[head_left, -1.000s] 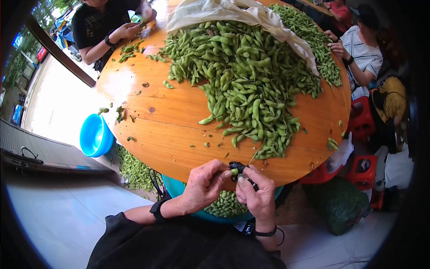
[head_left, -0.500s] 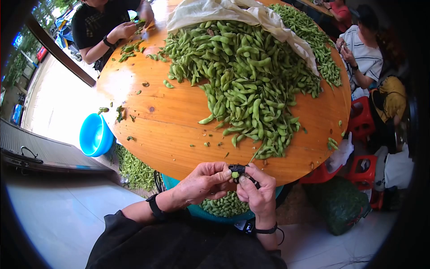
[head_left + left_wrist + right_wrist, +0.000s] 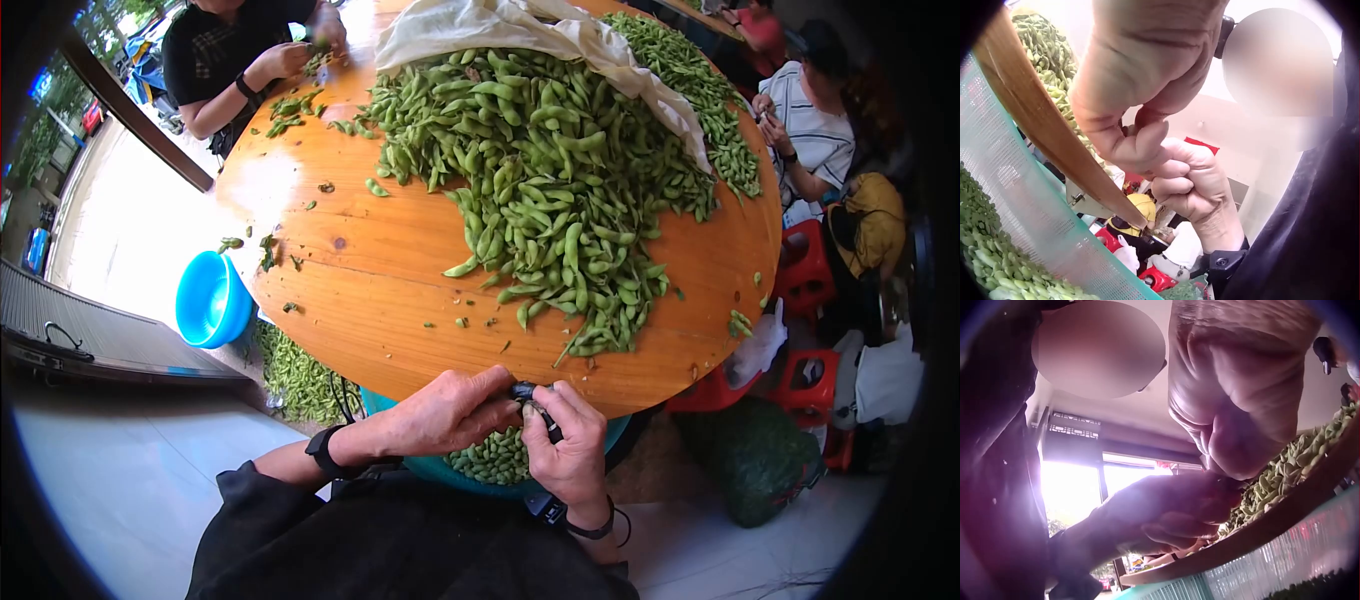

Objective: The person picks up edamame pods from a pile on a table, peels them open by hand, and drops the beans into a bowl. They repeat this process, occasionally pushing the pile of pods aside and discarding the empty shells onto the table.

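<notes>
In the head view my left hand (image 3: 450, 412) and right hand (image 3: 570, 445) meet fingertip to fingertip at the table's near edge. The left thumb and fingers are curled in a pinch, around a soybean pod that the fingers now hide. My right thumb and fingers grip a small black piece (image 3: 522, 391) whose kind I cannot tell. In the left wrist view, the right hand (image 3: 1194, 187) is curled close against the left fingers. Just below both hands, a teal mesh basket (image 3: 1047, 200) holds many pods (image 3: 488, 460).
A big pile of soybean pods (image 3: 560, 160) covers the round wooden table (image 3: 370, 260), partly under a pale cloth (image 3: 480, 28). A blue basin (image 3: 212, 300) stands left, red stools (image 3: 805, 265) right. Two people (image 3: 225, 60) (image 3: 815, 110) work across the table.
The green pod seen between my fingertips earlier is now out of sight. My left hand has turned with its back upward, and my right hand has shifted slightly lower.
</notes>
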`<act>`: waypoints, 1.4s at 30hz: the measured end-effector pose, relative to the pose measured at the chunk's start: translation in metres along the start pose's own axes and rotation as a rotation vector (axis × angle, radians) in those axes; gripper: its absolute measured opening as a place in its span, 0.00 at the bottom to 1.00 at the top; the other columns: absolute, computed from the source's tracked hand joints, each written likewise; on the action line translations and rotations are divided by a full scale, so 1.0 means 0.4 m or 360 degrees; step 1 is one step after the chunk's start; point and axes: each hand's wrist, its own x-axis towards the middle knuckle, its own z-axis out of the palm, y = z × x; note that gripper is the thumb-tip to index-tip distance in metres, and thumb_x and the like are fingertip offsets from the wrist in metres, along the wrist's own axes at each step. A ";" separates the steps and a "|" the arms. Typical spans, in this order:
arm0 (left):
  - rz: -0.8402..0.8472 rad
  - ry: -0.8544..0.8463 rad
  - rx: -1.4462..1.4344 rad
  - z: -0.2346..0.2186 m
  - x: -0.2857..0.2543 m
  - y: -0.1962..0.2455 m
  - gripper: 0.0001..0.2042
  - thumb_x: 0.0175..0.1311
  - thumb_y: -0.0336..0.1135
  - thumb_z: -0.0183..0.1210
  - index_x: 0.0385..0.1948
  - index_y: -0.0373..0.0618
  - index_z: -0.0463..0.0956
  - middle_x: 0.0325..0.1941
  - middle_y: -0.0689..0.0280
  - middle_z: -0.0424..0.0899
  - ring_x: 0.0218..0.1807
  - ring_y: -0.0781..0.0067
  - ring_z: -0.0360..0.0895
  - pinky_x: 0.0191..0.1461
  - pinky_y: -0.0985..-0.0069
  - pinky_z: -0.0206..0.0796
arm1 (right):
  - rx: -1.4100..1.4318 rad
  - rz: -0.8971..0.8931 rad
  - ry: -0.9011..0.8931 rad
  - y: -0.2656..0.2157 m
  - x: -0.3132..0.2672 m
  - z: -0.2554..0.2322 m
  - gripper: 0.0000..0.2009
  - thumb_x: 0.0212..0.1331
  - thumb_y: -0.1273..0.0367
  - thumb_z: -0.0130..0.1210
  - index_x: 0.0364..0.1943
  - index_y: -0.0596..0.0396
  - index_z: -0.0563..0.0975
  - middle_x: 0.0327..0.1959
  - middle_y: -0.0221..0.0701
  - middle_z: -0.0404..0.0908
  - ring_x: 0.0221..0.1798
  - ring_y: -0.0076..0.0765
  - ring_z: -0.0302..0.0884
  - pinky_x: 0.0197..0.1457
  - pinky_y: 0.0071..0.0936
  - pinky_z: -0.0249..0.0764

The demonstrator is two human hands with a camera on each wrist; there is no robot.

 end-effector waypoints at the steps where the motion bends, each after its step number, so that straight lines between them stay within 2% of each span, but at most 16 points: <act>1: 0.0000 0.0001 0.0000 0.003 -0.001 -0.006 0.09 0.72 0.33 0.53 0.44 0.35 0.70 0.23 0.61 0.79 0.24 0.69 0.78 0.29 0.73 0.69 | -0.0080 -0.0050 0.0034 0.001 0.000 0.006 0.09 0.53 0.80 0.57 0.39 0.65 0.78 0.32 0.42 0.75 0.30 0.50 0.78 0.33 0.35 0.74; 3: 0.0055 0.0097 0.0078 0.012 -0.004 -0.019 0.09 0.66 0.23 0.51 0.45 0.36 0.71 0.28 0.53 0.83 0.27 0.54 0.81 0.32 0.65 0.71 | -0.0156 -0.0107 0.0064 0.002 0.000 0.022 0.09 0.53 0.80 0.57 0.40 0.65 0.78 0.32 0.42 0.75 0.31 0.50 0.78 0.33 0.35 0.74; 7: 0.0025 0.0199 0.0110 0.017 -0.008 -0.023 0.12 0.64 0.21 0.49 0.49 0.36 0.71 0.30 0.53 0.83 0.28 0.53 0.81 0.33 0.66 0.72 | -0.0300 -0.0143 0.0114 0.001 -0.008 0.021 0.10 0.52 0.81 0.57 0.40 0.64 0.78 0.32 0.41 0.74 0.31 0.50 0.77 0.33 0.36 0.74; 10: -0.0092 -0.0415 -0.0160 -0.006 -0.018 -0.010 0.14 0.70 0.27 0.50 0.56 0.37 0.71 0.32 0.57 0.83 0.34 0.59 0.82 0.39 0.69 0.74 | -0.0225 -0.0062 0.0002 -0.007 -0.029 -0.082 0.08 0.49 0.81 0.58 0.36 0.63 0.78 0.29 0.39 0.74 0.26 0.46 0.76 0.29 0.35 0.72; 12: 0.0389 -0.0731 0.0066 -0.002 -0.032 0.000 0.13 0.72 0.29 0.51 0.54 0.37 0.73 0.35 0.57 0.83 0.39 0.54 0.82 0.43 0.68 0.75 | -0.0358 0.0000 -0.0212 0.006 -0.076 -0.208 0.10 0.45 0.80 0.60 0.35 0.63 0.79 0.28 0.39 0.74 0.23 0.43 0.75 0.26 0.32 0.71; 14: 0.0485 -0.0717 0.0140 -0.006 -0.029 -0.006 0.12 0.69 0.28 0.54 0.51 0.38 0.75 0.38 0.55 0.82 0.43 0.51 0.80 0.46 0.66 0.74 | -0.0501 0.0123 -0.0507 0.020 -0.138 -0.336 0.09 0.45 0.80 0.58 0.34 0.64 0.79 0.25 0.38 0.74 0.22 0.41 0.74 0.26 0.33 0.70; 16: 0.0534 -0.0119 0.0614 -0.049 0.003 -0.038 0.11 0.65 0.27 0.57 0.47 0.39 0.76 0.40 0.55 0.81 0.43 0.51 0.80 0.45 0.64 0.74 | -0.0648 0.0330 -0.0269 0.017 -0.183 -0.386 0.08 0.45 0.80 0.54 0.32 0.68 0.76 0.19 0.38 0.72 0.17 0.34 0.71 0.22 0.29 0.63; 18: 0.0120 0.0355 0.0876 -0.120 0.043 -0.016 0.10 0.59 0.26 0.60 0.43 0.41 0.78 0.40 0.56 0.80 0.43 0.52 0.79 0.43 0.63 0.73 | -0.0678 0.0561 -0.0024 0.027 -0.208 -0.402 0.07 0.48 0.80 0.52 0.33 0.69 0.76 0.19 0.35 0.72 0.16 0.26 0.69 0.21 0.26 0.62; 20: 0.0365 0.0674 0.1170 -0.185 0.091 -0.048 0.08 0.57 0.26 0.61 0.39 0.42 0.79 0.36 0.58 0.78 0.39 0.53 0.78 0.40 0.63 0.71 | -0.0698 0.0561 0.0022 0.044 -0.206 -0.400 0.07 0.51 0.81 0.51 0.35 0.69 0.76 0.20 0.32 0.72 0.17 0.22 0.68 0.20 0.24 0.61; 22: 0.0318 0.0734 0.1213 -0.212 0.123 -0.099 0.07 0.57 0.26 0.61 0.38 0.42 0.79 0.35 0.57 0.78 0.38 0.52 0.78 0.39 0.64 0.71 | -0.0658 0.0507 0.0058 0.055 -0.184 -0.383 0.10 0.48 0.80 0.55 0.37 0.67 0.78 0.22 0.40 0.73 0.21 0.41 0.74 0.26 0.30 0.69; 27: 0.0315 0.0737 0.1302 -0.223 0.150 -0.099 0.05 0.57 0.27 0.61 0.34 0.40 0.77 0.31 0.56 0.76 0.35 0.53 0.77 0.39 0.65 0.69 | -0.0431 0.0338 0.0018 0.033 -0.083 -0.275 0.09 0.52 0.81 0.54 0.39 0.66 0.79 0.26 0.40 0.77 0.26 0.37 0.77 0.31 0.27 0.71; 31: 0.0110 0.0783 0.1148 -0.213 0.120 -0.054 0.06 0.58 0.27 0.62 0.32 0.39 0.73 0.29 0.56 0.78 0.30 0.56 0.77 0.35 0.67 0.69 | -0.0128 0.0267 0.0049 0.035 -0.014 -0.147 0.10 0.54 0.81 0.54 0.41 0.65 0.79 0.28 0.39 0.80 0.29 0.36 0.81 0.33 0.26 0.74; 34: 0.0004 0.0736 0.0930 -0.174 0.068 -0.015 0.06 0.61 0.26 0.62 0.33 0.39 0.73 0.26 0.61 0.79 0.25 0.68 0.78 0.30 0.73 0.69 | 0.0385 0.0371 0.0044 0.026 0.018 -0.050 0.10 0.61 0.79 0.54 0.45 0.68 0.79 0.24 0.28 0.74 0.23 0.18 0.71 0.25 0.20 0.66; 36: -0.0237 0.0400 -0.0556 -0.128 0.034 -0.011 0.06 0.64 0.28 0.62 0.36 0.43 0.73 0.27 0.70 0.80 0.28 0.78 0.79 0.30 0.79 0.70 | 0.0803 0.0494 -0.0015 0.022 0.034 -0.001 0.11 0.65 0.78 0.52 0.49 0.67 0.77 0.23 0.24 0.71 0.22 0.15 0.67 0.23 0.18 0.63; 38: -0.0284 0.0332 -0.0864 -0.081 0.016 -0.006 0.04 0.66 0.29 0.62 0.37 0.44 0.75 0.28 0.75 0.78 0.30 0.88 0.75 0.31 0.84 0.68 | 0.1056 0.0602 -0.0092 0.009 0.048 0.018 0.11 0.67 0.77 0.50 0.50 0.68 0.76 0.22 0.23 0.69 0.21 0.14 0.65 0.23 0.17 0.61; 42: -0.0172 0.0427 -0.0957 -0.029 0.007 -0.018 0.03 0.66 0.25 0.61 0.35 0.40 0.75 0.29 0.69 0.79 0.27 0.83 0.75 0.30 0.82 0.67 | 0.1455 0.0775 -0.0287 0.012 0.057 0.026 0.11 0.70 0.75 0.48 0.52 0.67 0.73 0.21 0.20 0.65 0.20 0.12 0.57 0.21 0.15 0.55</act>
